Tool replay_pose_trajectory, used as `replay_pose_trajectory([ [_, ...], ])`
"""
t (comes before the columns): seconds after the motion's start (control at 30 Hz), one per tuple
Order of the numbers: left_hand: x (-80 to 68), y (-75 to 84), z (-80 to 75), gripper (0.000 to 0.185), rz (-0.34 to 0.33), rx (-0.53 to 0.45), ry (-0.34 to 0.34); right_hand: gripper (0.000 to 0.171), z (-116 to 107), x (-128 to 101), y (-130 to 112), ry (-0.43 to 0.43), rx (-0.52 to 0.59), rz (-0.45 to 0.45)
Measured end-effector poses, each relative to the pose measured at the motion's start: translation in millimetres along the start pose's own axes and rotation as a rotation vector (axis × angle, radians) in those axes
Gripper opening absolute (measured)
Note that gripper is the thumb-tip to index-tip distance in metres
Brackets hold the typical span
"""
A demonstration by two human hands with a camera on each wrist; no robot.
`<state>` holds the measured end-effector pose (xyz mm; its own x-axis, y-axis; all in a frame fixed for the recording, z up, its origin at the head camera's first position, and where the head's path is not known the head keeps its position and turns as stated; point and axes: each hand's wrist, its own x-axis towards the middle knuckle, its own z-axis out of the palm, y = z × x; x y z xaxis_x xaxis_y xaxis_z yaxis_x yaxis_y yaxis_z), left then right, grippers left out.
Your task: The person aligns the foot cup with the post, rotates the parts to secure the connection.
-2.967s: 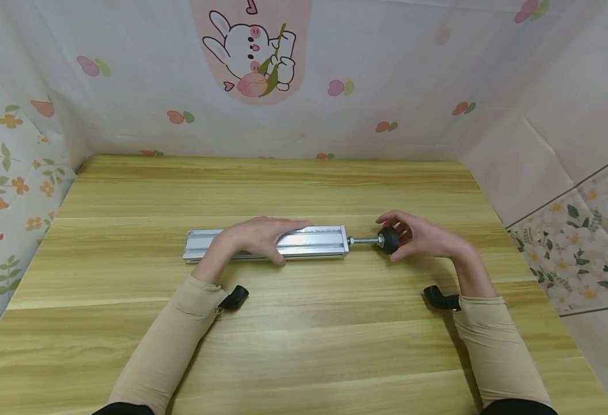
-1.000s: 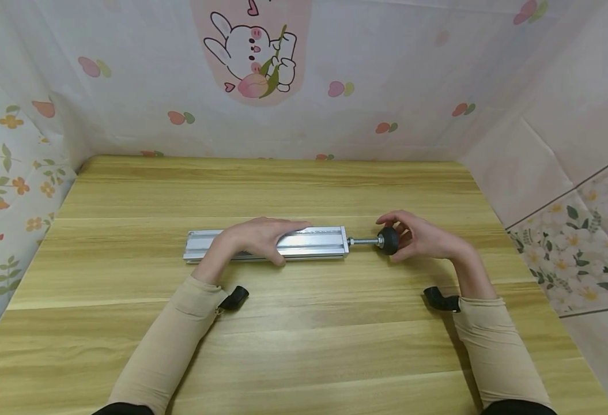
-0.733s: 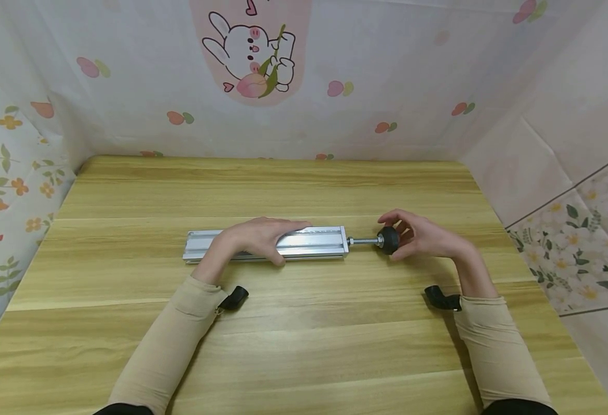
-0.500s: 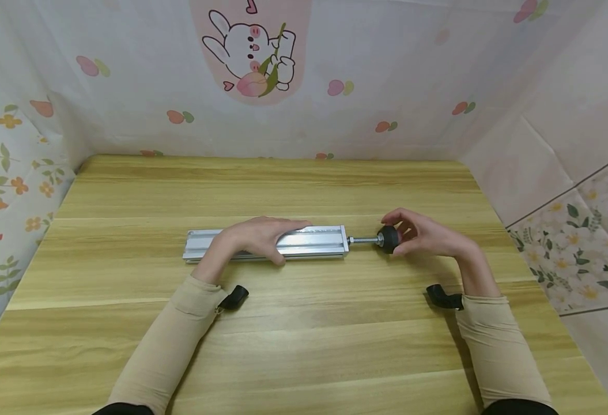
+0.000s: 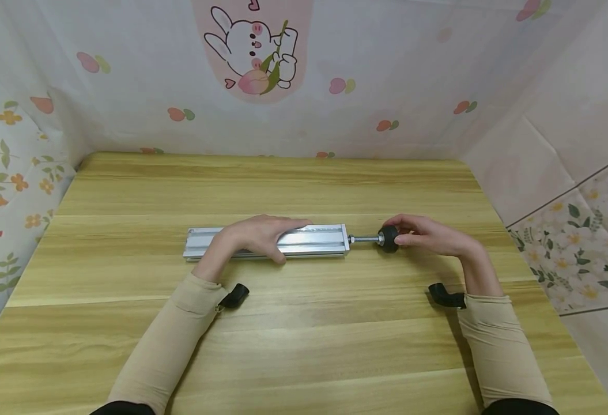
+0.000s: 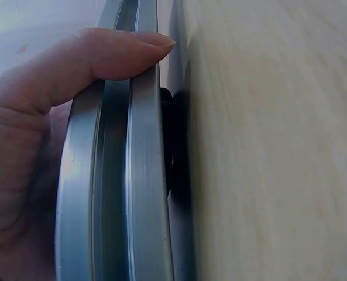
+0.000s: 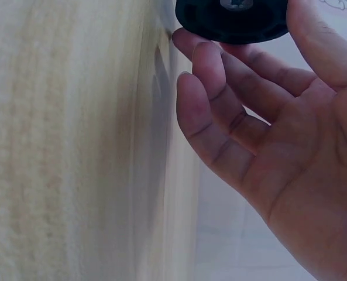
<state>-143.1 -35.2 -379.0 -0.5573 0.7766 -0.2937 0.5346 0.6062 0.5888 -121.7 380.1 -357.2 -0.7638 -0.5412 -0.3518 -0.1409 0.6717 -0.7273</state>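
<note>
A silver aluminium extrusion lies lengthwise across the table. My left hand grips it from above; in the left wrist view the thumb lies across its grooved side. From the bar's right end plate a threaded stem sticks out, with nuts on it and a black round levelling foot at its tip. My right hand pinches this foot at its rim between thumb and fingers. The right wrist view shows the foot's dark underside, with a metal centre and the other fingers loosely bent below it.
The wood-grain table extends around the bar on all sides. A patterned curtain hangs behind its back edge. Black wrist cameras stick out from both sleeves. Something dark shows beneath the bar in the left wrist view.
My right hand has rotated about the foot: its thumb has risen from the lower edge, the fingers have drawn closer, and the wrist has shifted slightly right. The left hand and bar stay put.
</note>
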Motion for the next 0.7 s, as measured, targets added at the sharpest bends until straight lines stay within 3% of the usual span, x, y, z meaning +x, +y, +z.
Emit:
replay_pose_trajectory([
  [0.37,0.1,0.3,1.2,0.102,0.005,-0.001,-0.002,0.042,-2.6,1.8,0.1,0.003,-0.036,-0.014],
  [0.7,1.1,0.8,0.9,0.102,0.002,-0.007,-0.006,0.074,5.3,5.6,-5.4,0.002,0.045,-0.012],
])
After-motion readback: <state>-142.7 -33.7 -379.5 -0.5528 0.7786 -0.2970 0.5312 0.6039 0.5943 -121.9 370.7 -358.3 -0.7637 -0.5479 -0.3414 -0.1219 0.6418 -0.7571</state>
